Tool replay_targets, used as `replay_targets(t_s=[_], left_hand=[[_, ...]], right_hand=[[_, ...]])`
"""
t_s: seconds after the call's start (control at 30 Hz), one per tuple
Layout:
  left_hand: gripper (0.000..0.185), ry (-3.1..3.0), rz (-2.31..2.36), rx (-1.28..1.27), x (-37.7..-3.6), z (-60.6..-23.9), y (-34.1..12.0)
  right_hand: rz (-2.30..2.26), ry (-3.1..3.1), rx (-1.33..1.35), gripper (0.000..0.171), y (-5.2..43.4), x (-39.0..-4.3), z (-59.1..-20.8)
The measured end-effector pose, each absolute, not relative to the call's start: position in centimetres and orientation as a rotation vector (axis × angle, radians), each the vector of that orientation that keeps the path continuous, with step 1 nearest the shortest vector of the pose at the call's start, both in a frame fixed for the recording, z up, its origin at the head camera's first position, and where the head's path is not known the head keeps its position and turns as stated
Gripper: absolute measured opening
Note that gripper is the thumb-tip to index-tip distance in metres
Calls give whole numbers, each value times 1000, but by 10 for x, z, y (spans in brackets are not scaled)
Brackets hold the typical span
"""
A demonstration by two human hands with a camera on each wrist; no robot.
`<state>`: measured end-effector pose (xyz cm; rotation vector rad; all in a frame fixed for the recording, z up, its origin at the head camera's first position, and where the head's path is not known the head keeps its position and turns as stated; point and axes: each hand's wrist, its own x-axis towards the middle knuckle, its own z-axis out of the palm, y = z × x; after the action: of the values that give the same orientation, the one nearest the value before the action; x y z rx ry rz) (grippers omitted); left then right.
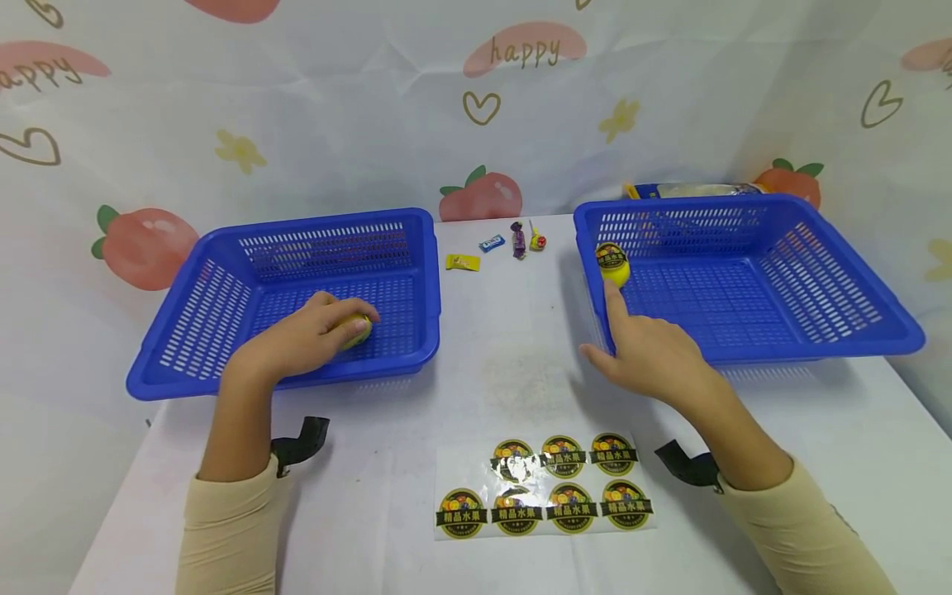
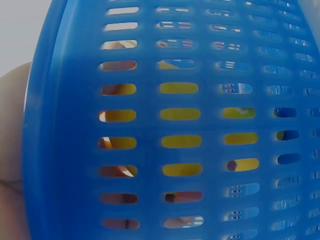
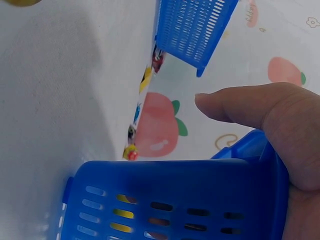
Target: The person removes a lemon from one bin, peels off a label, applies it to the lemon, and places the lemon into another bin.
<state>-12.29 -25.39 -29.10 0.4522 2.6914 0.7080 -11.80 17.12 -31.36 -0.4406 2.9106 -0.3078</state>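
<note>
Between baskets: open bench (image 1: pixel 513 364), passable
Far middle: sweets (image 1: pixel 513 241) scattered
Near edge: sticker sheet (image 1: pixel 546 485) lying flat
Sides: left basket (image 1: pixel 223 248), right basket (image 1: pixel 818 248) walls blocking

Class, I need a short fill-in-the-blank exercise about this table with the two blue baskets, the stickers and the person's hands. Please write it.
1. The left hand grips a yellow ball inside the ____ blue basket.
2. The right hand carries a round sticker on the tip of its ____ finger.
3. The sticker sheet lies on the ____, nearer the person than the baskets.

Missing words: left; index; table
</note>
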Motion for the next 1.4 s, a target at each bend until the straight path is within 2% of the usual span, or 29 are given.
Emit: replay_targets(t_s=[0.33,0.77,0.87,1.03,1.1,1.27,1.4], left_hand=[[28,2689,873,596,-119,-287,-247],[24,2702,1171,801,-103,-276,-213],[36,2735,1228,832,-101,-276,-209],[72,2775,1369,889,-95,-273,-197],[80,2751,1402,933,-91,-273,-188],[76,2622,1414,1071,-78,-278,-158],[77,2553,1425,1085,-70,-288,-134]], right_hand=[[-303,2917,-438,97,171,-118,-314],[-296,2916,-434,97,171,-118,-314],[-292,2918,-436,97,171,-118,-314],[-289,2922,-432,97,171,-118,-315],[-286,2925,-428,97,171,-118,-315],[-277,2933,-424,97,170,-118,-315],[-271,2936,-422,97,170,-118,-316]])
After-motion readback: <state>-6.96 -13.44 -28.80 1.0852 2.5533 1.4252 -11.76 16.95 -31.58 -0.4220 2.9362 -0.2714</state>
